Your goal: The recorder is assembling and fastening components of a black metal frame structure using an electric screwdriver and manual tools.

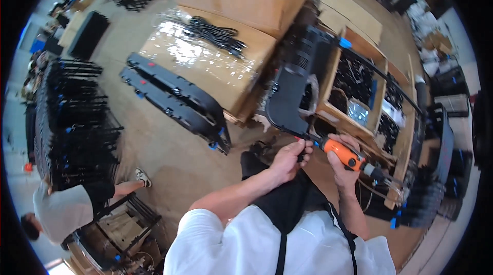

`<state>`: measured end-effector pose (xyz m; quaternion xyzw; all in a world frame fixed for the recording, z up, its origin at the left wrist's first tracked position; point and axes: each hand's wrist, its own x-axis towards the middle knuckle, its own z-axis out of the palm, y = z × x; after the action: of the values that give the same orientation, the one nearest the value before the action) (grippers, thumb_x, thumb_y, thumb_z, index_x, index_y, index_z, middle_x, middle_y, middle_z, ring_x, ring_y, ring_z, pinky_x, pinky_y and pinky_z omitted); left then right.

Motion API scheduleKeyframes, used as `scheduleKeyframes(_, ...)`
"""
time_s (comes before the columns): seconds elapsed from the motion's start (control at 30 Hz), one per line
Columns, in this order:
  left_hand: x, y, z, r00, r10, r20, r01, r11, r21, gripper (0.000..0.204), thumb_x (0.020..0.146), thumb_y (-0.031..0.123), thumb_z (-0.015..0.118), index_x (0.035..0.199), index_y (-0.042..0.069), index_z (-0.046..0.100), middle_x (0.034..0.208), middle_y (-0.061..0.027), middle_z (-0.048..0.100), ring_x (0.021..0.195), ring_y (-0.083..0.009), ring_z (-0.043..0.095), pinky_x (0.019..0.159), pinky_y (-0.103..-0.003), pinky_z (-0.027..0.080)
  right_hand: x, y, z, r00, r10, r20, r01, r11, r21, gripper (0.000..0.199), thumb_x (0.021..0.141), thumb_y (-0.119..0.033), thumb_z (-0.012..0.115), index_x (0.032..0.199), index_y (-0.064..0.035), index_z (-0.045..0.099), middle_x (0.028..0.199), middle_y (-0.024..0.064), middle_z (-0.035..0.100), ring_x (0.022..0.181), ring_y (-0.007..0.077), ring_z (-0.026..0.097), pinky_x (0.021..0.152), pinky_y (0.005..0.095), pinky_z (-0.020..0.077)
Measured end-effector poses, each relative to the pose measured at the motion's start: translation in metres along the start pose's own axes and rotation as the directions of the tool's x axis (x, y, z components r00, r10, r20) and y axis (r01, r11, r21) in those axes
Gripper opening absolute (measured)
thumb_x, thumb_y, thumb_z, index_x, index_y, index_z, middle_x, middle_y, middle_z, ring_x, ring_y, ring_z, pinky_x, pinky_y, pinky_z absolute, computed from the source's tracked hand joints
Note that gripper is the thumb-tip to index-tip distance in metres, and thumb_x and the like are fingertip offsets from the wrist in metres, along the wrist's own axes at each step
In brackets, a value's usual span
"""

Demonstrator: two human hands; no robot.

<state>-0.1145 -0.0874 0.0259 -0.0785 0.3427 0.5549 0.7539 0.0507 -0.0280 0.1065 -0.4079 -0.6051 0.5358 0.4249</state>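
My right hand (345, 161) is closed round an orange power screwdriver (339, 153), which slants with its black nose toward the lower end of a large black plastic panel (287, 103). A hose or cord trails from the tool's back end. My left hand (294, 158) is closed, thumb and fingers pinched together just below the panel's lower edge by the screwdriver tip. Something small and dark shows between those fingers, too little of it to name. The panel lies lengthwise in front of me, beside a wooden parts bin.
Wooden bins (323, 105) of small black parts stand on the right. To the left, two long black panels (174, 95) lean against a carton (231, 82) bearing coiled black cables (213, 33). Black frames (77, 121) are stacked farther left, near another person (67, 208).
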Motion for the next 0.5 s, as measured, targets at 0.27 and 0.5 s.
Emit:
scheduleKeyframes(0.27, 0.004, 0.06, -0.067, 0.844, 0.533, -0.062, -0.406, 0.709, 0.577, 0.026, 0.111, 0.017, 0.052, 0.127, 0.003, 0.067, 0.076, 0.0052, 0.052, 0.065, -0.0043, 0.044, 0.057, -0.022, 0.039, 0.004, -0.001, -0.016, 0.999, 0.039, -0.011, -0.04, 0.994, -0.103, 0.055, 0.088, -0.001, 0.078, 0.137, -0.0015, 0.053, 0.13, 0.0178, 0.069, 0.122, 0.0249, 0.065, 0.109, 0.0414, 0.0502)
scheduleKeyframes(0.5, 0.024, 0.112, -0.011, 0.862, 0.344, 0.373, -0.341, -0.152, 0.928, 0.045, 0.102, 0.013, 0.053, 0.146, 0.018, 0.059, 0.085, -0.0201, 0.072, 0.08, -0.0365, 0.071, 0.074, -0.047, 0.054, 0.013, 0.005, -0.004, 0.996, 0.089, 0.006, -0.088, 0.989, -0.123, 0.053, 0.088, 0.0, 0.077, 0.136, -0.0015, 0.054, 0.127, 0.0149, 0.069, 0.12, 0.0233, 0.066, 0.108, 0.0396, 0.0507)
